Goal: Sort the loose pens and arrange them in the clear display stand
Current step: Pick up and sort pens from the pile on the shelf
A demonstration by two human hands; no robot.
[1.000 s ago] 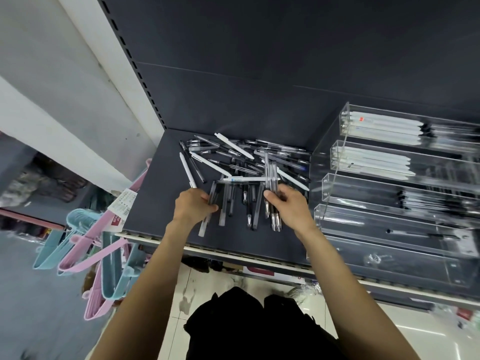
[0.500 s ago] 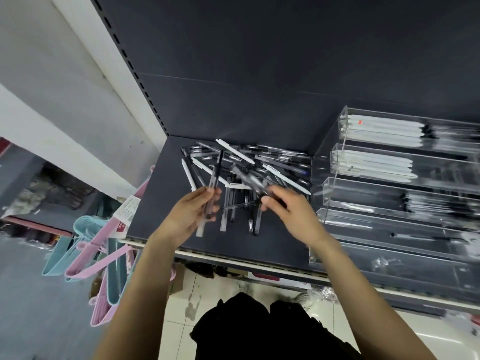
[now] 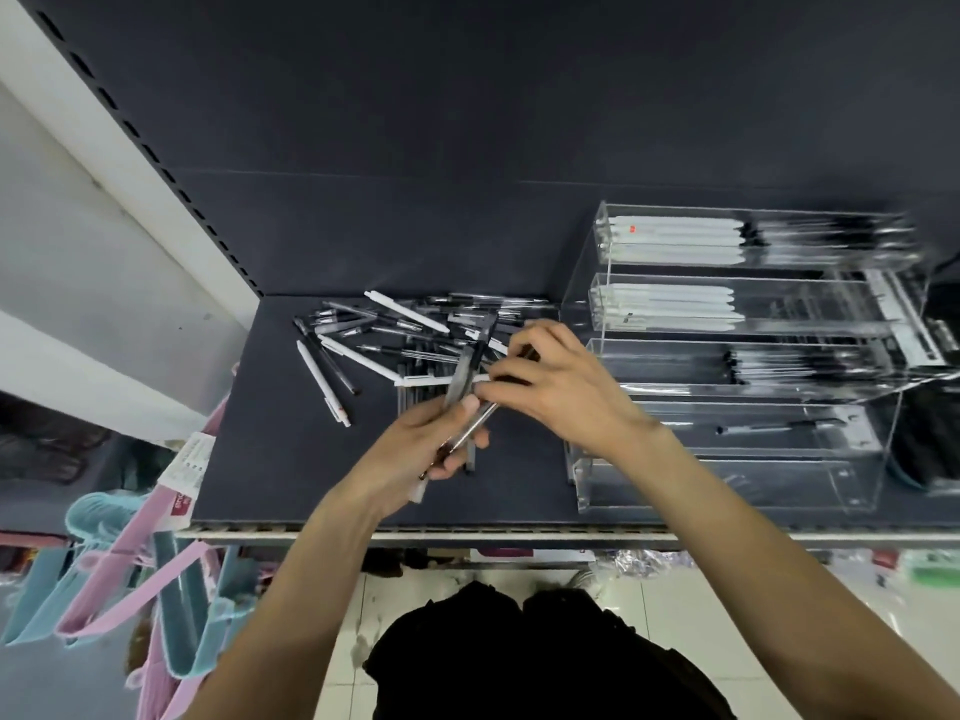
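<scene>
- left hand [image 3: 415, 449] now up off the shelf [image 3: 249, 459], fingers curled round a small bunch of pens [image 3: 465, 387]
- right hand [image 3: 561, 387] has come over, pinching that same bunch (squaring it up, I reckon)
- clear display stand [image 3: 727, 475] sits just right, 1 low tier nearly bare

On the shelf [image 3: 270, 459] a heap of loose pens [image 3: 415, 330] lies toward the back, left of the display stand [image 3: 727, 356]. The stand's tiers step up toward the rear (pens lie in several). Both hands meet in front of the heap: left hand [image 3: 431, 449] nearer the edge, right hand [image 3: 561, 387] just beside the stand. Hangers [image 3: 130, 563] dangle below, left of the shelf.
</scene>
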